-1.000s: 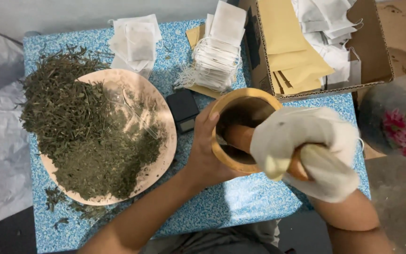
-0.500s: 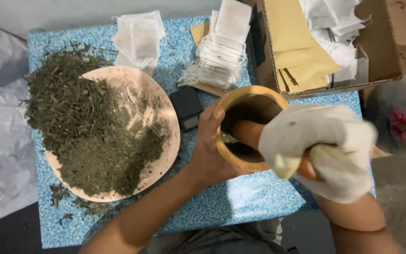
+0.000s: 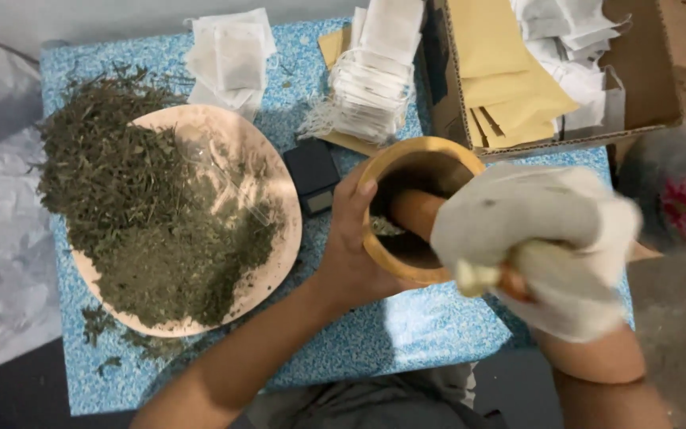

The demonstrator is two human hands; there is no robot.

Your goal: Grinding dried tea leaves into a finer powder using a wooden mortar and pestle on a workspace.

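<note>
A wooden mortar point(image 3: 406, 159) stands on the blue speckled table point(image 3: 359, 349), right of centre. My left hand point(image 3: 348, 246) wraps around its left wall and holds it steady. My right hand point(image 3: 545, 246), in a white cloth glove, is shut on a wooden pestle point(image 3: 416, 213) whose thick end is down inside the mortar. Some ground green herb shows at the bottom of the mortar, beside my thumb.
A large round wooden tray point(image 3: 275, 187) at the left carries a heap of dried green herb point(image 3: 129, 206). A small black scale point(image 3: 313, 176) sits between tray and mortar. White tea bags point(image 3: 371, 87) are stacked behind; a cardboard box point(image 3: 637, 87) holds tan envelopes and more bags.
The gloved right hand and pestle shifted slightly within the mortar, a small grinding motion. The left hand kept its hold on the mortar.
</note>
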